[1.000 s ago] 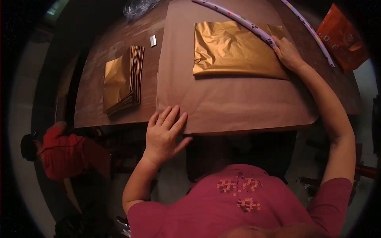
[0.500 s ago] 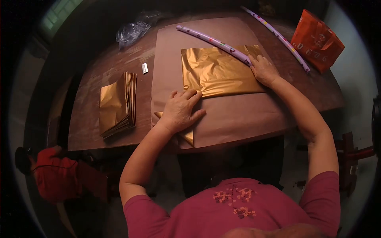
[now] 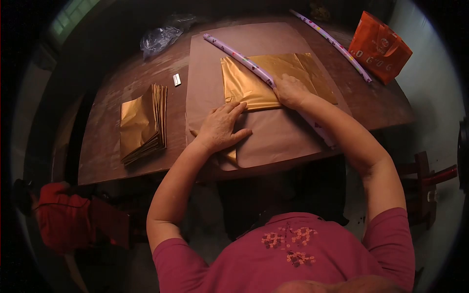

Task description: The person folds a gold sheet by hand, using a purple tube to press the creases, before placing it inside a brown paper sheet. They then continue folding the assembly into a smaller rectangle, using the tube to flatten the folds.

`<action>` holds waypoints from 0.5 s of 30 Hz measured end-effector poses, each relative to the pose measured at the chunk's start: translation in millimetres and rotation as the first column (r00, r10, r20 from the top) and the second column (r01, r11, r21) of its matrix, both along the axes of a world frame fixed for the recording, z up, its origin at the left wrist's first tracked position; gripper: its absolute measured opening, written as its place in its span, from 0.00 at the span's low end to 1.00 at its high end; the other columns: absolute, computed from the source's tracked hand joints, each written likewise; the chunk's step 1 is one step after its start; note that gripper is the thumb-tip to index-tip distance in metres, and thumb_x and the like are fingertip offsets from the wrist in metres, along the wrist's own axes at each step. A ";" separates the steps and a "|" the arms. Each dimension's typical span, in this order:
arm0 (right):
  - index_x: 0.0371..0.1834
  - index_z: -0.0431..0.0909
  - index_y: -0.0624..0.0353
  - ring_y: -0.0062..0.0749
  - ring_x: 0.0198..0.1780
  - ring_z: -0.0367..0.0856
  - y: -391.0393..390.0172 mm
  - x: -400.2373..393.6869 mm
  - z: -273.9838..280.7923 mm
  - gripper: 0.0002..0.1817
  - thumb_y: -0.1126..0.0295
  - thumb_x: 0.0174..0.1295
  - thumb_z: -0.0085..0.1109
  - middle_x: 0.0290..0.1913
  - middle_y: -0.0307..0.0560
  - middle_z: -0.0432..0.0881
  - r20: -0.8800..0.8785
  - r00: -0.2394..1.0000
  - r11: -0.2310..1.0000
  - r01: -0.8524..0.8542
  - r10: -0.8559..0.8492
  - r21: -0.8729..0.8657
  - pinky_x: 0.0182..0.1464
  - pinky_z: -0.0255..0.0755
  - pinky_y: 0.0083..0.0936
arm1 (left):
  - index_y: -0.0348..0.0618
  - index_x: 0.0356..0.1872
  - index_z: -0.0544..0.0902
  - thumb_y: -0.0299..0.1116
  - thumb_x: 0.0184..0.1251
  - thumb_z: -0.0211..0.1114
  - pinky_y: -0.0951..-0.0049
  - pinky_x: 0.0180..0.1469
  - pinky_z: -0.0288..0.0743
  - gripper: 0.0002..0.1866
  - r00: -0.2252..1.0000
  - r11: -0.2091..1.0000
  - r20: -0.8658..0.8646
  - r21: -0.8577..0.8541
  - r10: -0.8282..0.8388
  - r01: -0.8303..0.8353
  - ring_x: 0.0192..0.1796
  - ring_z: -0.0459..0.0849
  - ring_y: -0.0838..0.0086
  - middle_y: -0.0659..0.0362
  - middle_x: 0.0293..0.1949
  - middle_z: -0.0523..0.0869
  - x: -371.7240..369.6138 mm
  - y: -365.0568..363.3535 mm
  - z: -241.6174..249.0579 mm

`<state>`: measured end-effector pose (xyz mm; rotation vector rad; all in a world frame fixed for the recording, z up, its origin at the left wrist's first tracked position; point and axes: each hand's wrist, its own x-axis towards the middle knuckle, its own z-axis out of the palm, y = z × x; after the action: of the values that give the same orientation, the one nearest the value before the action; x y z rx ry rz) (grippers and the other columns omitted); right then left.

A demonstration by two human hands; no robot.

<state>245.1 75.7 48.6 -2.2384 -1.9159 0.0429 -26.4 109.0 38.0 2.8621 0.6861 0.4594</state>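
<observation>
A sheet of gold foil paper (image 3: 298,68) lies folded on a large brown paper sheet (image 3: 273,132) on the table. My left hand (image 3: 221,128) rests with fingers spread at the near left corner of the foil. Slanting across the foil is a pink patterned roll (image 3: 239,57). My right hand (image 3: 291,92) grips it around the middle, pressing it on the foil; the forearm covers part of its near end. Beneath my left wrist, a gold corner (image 3: 228,155) pokes out at the table's edge.
A stack of folded gold paper (image 3: 141,124) stands at left, near a small silvery white piece (image 3: 177,79). Crumpled clear plastic (image 3: 159,40) lies behind. A second patterned roll (image 3: 337,46) and an orange bag (image 3: 381,48) are at right. A red-clothed person (image 3: 63,215) is at lower left.
My right hand has moved left and toward me over the foil, bringing the patterned roll with it. My left hand has stayed nearly in place. The view has shifted slightly.
</observation>
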 end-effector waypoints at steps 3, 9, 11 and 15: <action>0.57 0.75 0.60 0.59 0.57 0.80 7.3 -30.2 -2.0 0.18 0.61 0.70 0.50 0.54 0.63 0.80 -0.015 0.999 0.999 -0.034 0.034 -0.020 0.60 0.73 0.48 | 0.42 0.72 0.70 0.57 0.61 0.67 0.56 0.72 0.62 0.42 1.000 0.999 -0.003 -0.032 -0.001 0.000 0.71 0.72 0.54 0.47 0.69 0.74 -0.6 1.4 0.2; 0.56 0.76 0.62 0.57 0.55 0.83 10.0 -52.2 -4.4 0.18 0.62 0.71 0.48 0.52 0.63 0.83 0.004 0.999 0.999 -0.039 0.039 0.009 0.58 0.76 0.47 | 0.41 0.70 0.71 0.57 0.59 0.68 0.55 0.73 0.61 0.42 0.998 0.996 0.018 -0.063 -0.055 0.056 0.72 0.71 0.55 0.47 0.71 0.72 -4.1 3.8 2.3; 0.55 0.77 0.62 0.57 0.54 0.83 11.0 -48.4 -7.1 0.18 0.61 0.71 0.49 0.51 0.64 0.83 -0.040 0.997 0.998 -0.061 0.062 0.021 0.58 0.76 0.47 | 0.40 0.69 0.71 0.57 0.61 0.68 0.55 0.74 0.60 0.41 1.000 0.999 0.004 -0.046 -0.016 0.017 0.72 0.71 0.55 0.47 0.71 0.71 -8.4 0.3 4.6; 0.54 0.77 0.62 0.59 0.54 0.83 14.1 -43.4 -12.3 0.18 0.61 0.72 0.49 0.51 0.65 0.82 -0.085 0.995 0.999 -0.043 0.044 0.016 0.58 0.76 0.48 | 0.38 0.71 0.70 0.54 0.64 0.68 0.56 0.74 0.60 0.40 0.998 0.998 -0.066 -0.056 0.017 -0.021 0.73 0.69 0.55 0.48 0.73 0.69 -17.5 -4.1 6.3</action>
<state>201.6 89.8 36.3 -2.1495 -1.9145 0.1288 -43.9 104.9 44.3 2.8303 0.7258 0.3447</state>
